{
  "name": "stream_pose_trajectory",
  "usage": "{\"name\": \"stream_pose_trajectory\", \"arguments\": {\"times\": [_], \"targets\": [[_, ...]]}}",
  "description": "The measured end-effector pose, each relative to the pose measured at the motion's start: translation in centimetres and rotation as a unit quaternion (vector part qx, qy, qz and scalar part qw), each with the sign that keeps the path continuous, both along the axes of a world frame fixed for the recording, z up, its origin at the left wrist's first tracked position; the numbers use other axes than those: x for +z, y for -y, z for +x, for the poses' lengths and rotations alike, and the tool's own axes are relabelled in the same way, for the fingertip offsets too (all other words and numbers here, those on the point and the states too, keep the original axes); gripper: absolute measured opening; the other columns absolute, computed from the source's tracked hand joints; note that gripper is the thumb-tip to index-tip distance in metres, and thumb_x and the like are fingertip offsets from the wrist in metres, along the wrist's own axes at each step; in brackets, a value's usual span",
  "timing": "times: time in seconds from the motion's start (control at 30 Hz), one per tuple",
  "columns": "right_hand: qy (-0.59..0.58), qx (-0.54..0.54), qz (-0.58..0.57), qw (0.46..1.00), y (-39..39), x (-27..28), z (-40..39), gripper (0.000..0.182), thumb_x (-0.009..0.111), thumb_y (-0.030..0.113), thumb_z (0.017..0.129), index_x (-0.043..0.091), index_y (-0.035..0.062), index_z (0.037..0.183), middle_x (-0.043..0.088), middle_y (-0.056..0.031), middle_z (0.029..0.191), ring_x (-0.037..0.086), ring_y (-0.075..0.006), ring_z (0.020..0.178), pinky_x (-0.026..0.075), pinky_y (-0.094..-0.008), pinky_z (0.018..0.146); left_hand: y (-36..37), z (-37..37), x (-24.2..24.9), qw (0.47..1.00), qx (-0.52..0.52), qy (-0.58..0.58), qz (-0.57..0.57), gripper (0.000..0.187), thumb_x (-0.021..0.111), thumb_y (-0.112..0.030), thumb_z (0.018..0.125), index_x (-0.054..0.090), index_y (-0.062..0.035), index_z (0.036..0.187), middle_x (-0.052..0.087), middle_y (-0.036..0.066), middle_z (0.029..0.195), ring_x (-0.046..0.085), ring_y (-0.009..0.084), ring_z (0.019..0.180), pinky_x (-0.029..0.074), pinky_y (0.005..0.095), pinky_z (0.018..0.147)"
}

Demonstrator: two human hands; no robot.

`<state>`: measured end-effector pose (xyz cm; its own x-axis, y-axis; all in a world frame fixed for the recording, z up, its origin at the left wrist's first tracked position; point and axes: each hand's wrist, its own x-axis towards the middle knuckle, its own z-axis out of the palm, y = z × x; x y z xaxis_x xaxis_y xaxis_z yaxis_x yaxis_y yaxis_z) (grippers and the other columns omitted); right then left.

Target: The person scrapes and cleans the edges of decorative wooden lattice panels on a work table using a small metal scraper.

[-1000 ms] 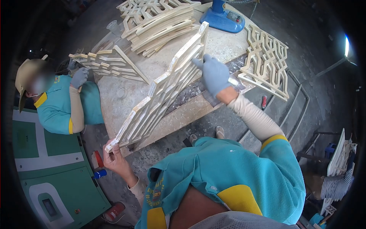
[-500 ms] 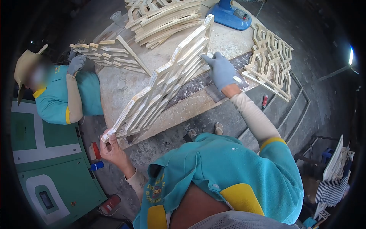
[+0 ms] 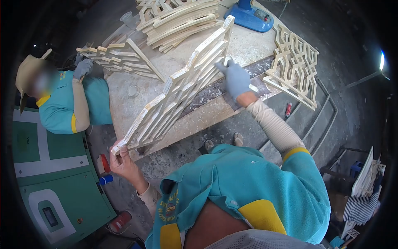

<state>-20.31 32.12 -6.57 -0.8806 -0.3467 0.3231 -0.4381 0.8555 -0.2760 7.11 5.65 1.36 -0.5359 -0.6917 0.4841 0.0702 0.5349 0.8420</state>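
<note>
A pale wooden lattice panel [image 3: 155,101] stands tilted on edge across the worktable [image 3: 120,97], with white smears along its stepped edge. At its near lower-left corner, my bare left hand [image 3: 125,164] grips the frame between thumb and fingers. My right hand [image 3: 238,82], in a grey glove, is beside the panel's right end, index finger pointing toward the slats. Its other fingers are closed around a slim tool whose white end [image 3: 253,88] sticks out by the wrist; the rest is hidden. A small white item [image 3: 227,61] shows near the fingertips.
Stacked lattice pieces [image 3: 182,27] lie at the back beside a blue machine base [image 3: 251,17]. Another lattice panel [image 3: 293,66] rests at the right edge. On the left, a gloved co-worker [image 3: 68,95] is by a smaller lattice panel [image 3: 124,58]. A green cabinet [image 3: 62,174] stands lower left.
My right hand has shifted slightly left and toward me along the panel's right end. My left hand and the lattice panel look almost unmoved.
</note>
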Motion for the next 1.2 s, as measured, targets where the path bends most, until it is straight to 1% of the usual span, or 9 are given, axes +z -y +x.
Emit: {"name": "stream_pose_trajectory", "arguments": {"times": [0.13,0.27,0.57,0.77,0.87,0.93,1.03,1.07,1.2], "targets": [[0.075,0.085,-0.079,0.990,-0.3,-0.5,3.3,0.039,0.059,0.011,0.088,0.070,0.0324,0.119,0.058,-0.0104,0.089,0.063,-0.0312,0.077,0.051,-0.0413,0.068,-0.1,-0.2,0.1,1.000,0.022,0.006,0.008,0.023,0.066,-0.017,0.096,0.066,0.0054,0.098,0.066,0.005,0.093,0.058,0.0119,0.085,0.046,0.0260,0.082],[0.108,0.037,-0.101,0.988,-2.1,-1.3,2.6,0.040,0.060,0.010,0.088,0.069,0.0320,0.120,0.058,-0.0099,0.090,0.063,-0.0301,0.079,0.051,-0.0412,0.068,0.7,-0.3,-0.1,1.000,0.014,0.007,-0.015,0.024,0.066,-0.018,0.096,0.067,0.0055,0.097,0.066,0.005,0.094,0.058,0.0118,0.085,0.046,0.0258,0.081],[0.037,-0.048,0.048,0.997,0.2,-3.7,-1.5,0.043,0.062,0.011,0.085,0.067,0.0328,0.122,0.061,-0.0103,0.100,0.065,-0.0313,0.089,0.055,-0.0420,0.074,1.0,-0.2,-0.1,1.000,0.010,0.012,-0.003,0.023,0.066,-0.018,0.096,0.067,0.0047,0.100,0.067,0.007,0.095,0.059,0.0122,0.085,0.047,0.0262,0.081],[0.183,0.037,-0.067,0.980,-1.2,-2.6,-1.2,0.043,0.060,0.011,0.087,0.067,0.0324,0.124,0.061,-0.0114,0.103,0.066,-0.0312,0.093,0.054,-0.0421,0.078,1.4,-0.2,-0.3,1.000,0.007,0.022,-0.015,0.024,0.065,-0.019,0.097,0.067,0.0051,0.100,0.068,0.007,0.096,0.060,0.0123,0.086,0.048,0.0265,0.082],[0.165,-0.040,-0.083,0.982,-0.7,-3.1,-1.6,0.037,0.059,0.014,0.089,0.070,0.0312,0.119,0.063,-0.0123,0.104,0.066,-0.0315,0.093,0.054,-0.0426,0.080,1.2,-0.3,-0.9,0.999,0.012,0.021,-0.022,0.030,0.063,-0.023,0.099,0.066,0.0065,0.100,0.068,0.008,0.096,0.061,0.0143,0.088,0.048,0.0291,0.084],[0.134,0.003,-0.080,0.988,-0.3,-3.6,-0.8,0.028,0.059,0.016,0.089,0.075,0.0269,0.111,0.065,-0.0137,0.103,0.066,-0.0334,0.093,0.053,-0.0435,0.082,2.0,-0.5,-4.1,0.991,0.071,0.000,-0.110,0.042,0.055,-0.036,0.102,0.064,0.0057,0.103,0.068,0.009,0.094,0.062,0.0180,0.087,0.049,0.0328,0.084],[0.213,0.082,-0.163,0.960,-1.7,-3.9,0.5,0.025,0.061,0.018,0.088,0.075,0.0234,0.109,0.066,-0.0158,0.102,0.066,-0.0349,0.092,0.053,-0.0431,0.083,1.5,-1.6,-9.2,0.995,0.041,-0.086,-0.040,0.047,0.048,-0.040,0.105,0.058,0.0059,0.112,0.066,0.013,0.106,0.062,0.0215,0.094,0.048,0.0359,0.089],[0.219,0.088,-0.162,0.958,-2.6,-4.5,0.9,0.027,0.063,0.019,0.087,0.074,0.0213,0.111,0.067,-0.0182,0.099,0.065,-0.0359,0.092,0.052,-0.0432,0.083,1.2,-1.9,-9.3,0.995,0.039,-0.082,-0.039,0.050,0.047,-0.040,0.105,0.053,0.0070,0.119,0.062,0.016,0.116,0.061,0.0226,0.100,0.046,0.0373,0.094],[0.284,0.077,-0.181,0.938,-7.4,-4.3,2.1,0.029,0.062,0.017,0.087,0.073,0.0217,0.114,0.067,-0.0190,0.099,0.066,-0.0344,0.091,0.052,-0.0411,0.082,0.7,-2.9,-5.3,0.993,0.051,-0.089,-0.053,0.059,0.042,-0.047,0.105,0.052,0.0098,0.117,0.062,0.016,0.108,0.061,0.0235,0.099,0.049,0.0356,0.089]]}}
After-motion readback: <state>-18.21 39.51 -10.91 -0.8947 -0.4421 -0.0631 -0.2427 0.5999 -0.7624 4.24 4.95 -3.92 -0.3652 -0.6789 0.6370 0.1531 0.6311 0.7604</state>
